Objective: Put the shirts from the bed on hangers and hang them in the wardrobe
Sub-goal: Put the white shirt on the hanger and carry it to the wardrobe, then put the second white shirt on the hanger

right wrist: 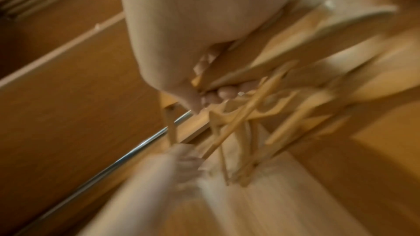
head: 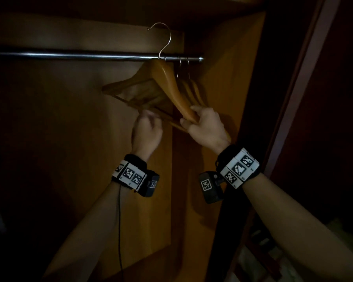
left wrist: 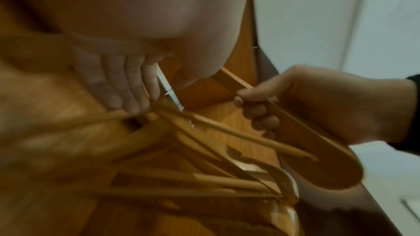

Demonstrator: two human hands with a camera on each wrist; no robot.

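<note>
Inside the dim wardrobe a metal rail (head: 69,55) runs across the head view. A wooden hanger (head: 167,78) is tilted, and its steel hook (head: 166,35) stands above the rail. My right hand (head: 189,119) grips the lower end of that hanger's arm (left wrist: 318,150), fingers wrapped round the wood (right wrist: 261,51). My left hand (head: 151,116) reaches up beside it, its straight fingers (left wrist: 127,89) touching the bunched hangers (left wrist: 204,177). Two more hangers (head: 192,88) hang at the rail's right end. No shirt is in view.
The wardrobe's wooden side panel (head: 232,78) stands close on the right, and its back panel (head: 49,119) lies behind the rail. The rail's left stretch carries nothing. A dark door frame (head: 293,98) edges the opening on the right.
</note>
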